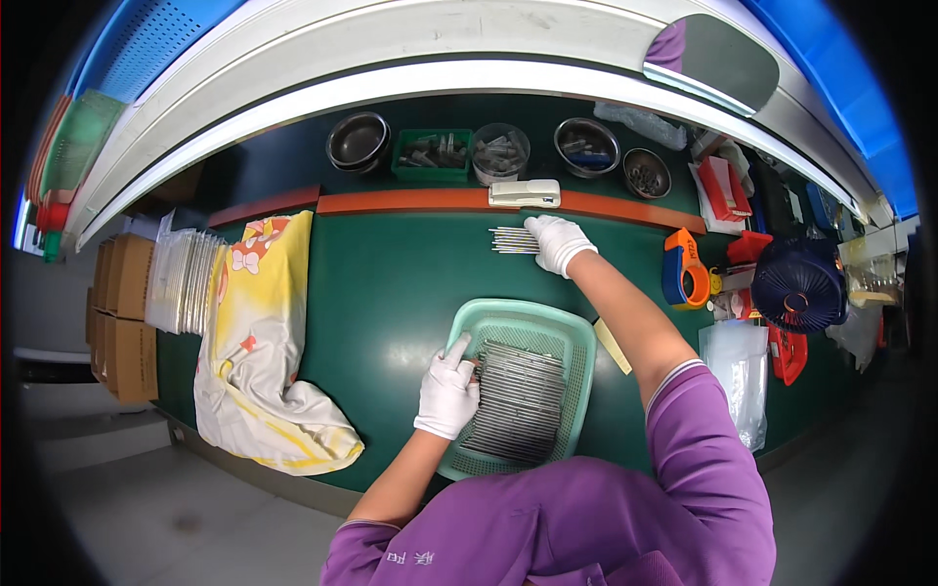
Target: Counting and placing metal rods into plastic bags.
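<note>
A pale green mesh basket (583, 366) stands on the green table near my body, with many thin grey metal rods (516, 400) lying side by side in it. My left hand (449, 396), in a white glove, rests over the basket's left rim. One finger stretches along that rim, and the fingertips beside it reach the ends of the rods. Farther off, my gloved right hand (557, 244) closes round one end of a small bunch of metal rods (512, 240). These rods point left, low over the table; whether they touch it I cannot tell.
An orange ledge (410, 201) crosses behind, bearing a white stapler (525, 194). Metal bowls (359, 142) and a green tray (433, 174) stand beyond it. A yellow patterned cloth (264, 361) lies left. At right are a tape dispenser (684, 272), a fan (799, 285) and plastic bags (735, 376).
</note>
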`<state>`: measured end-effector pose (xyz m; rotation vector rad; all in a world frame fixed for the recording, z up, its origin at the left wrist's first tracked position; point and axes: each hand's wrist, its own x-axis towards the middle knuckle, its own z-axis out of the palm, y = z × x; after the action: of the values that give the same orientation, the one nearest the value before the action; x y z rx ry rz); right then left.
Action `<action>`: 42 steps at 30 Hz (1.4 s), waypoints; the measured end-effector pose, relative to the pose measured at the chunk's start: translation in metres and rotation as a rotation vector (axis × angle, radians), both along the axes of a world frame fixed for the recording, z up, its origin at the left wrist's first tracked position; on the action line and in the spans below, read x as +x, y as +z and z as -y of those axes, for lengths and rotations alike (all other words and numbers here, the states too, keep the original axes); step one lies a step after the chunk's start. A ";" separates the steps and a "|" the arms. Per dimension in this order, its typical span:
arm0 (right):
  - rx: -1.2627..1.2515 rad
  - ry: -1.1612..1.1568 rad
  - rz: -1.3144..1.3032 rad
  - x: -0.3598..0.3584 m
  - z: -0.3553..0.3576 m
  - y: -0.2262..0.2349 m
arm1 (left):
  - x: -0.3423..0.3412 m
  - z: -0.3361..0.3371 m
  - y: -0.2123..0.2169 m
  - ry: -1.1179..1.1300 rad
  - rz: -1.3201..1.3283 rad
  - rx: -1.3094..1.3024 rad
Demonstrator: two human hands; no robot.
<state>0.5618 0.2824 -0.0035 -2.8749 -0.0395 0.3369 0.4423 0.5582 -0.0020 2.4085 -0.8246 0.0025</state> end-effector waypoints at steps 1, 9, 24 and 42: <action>-0.012 0.016 0.003 0.001 -0.001 0.002 | 0.001 0.000 0.000 0.002 0.003 -0.011; -0.320 0.054 -0.014 0.000 -0.014 0.006 | 0.001 0.001 0.000 0.001 0.001 0.028; -0.354 -0.011 -0.061 -0.017 -0.013 0.010 | -0.001 0.002 0.000 0.023 0.000 0.068; 0.127 0.170 -0.200 -0.154 -0.075 0.032 | 0.000 0.000 -0.003 0.020 -0.030 0.009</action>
<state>0.4080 0.3577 0.0281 -2.7046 -0.2607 0.6283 0.4422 0.5581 -0.0046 2.4194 -0.7887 -0.0294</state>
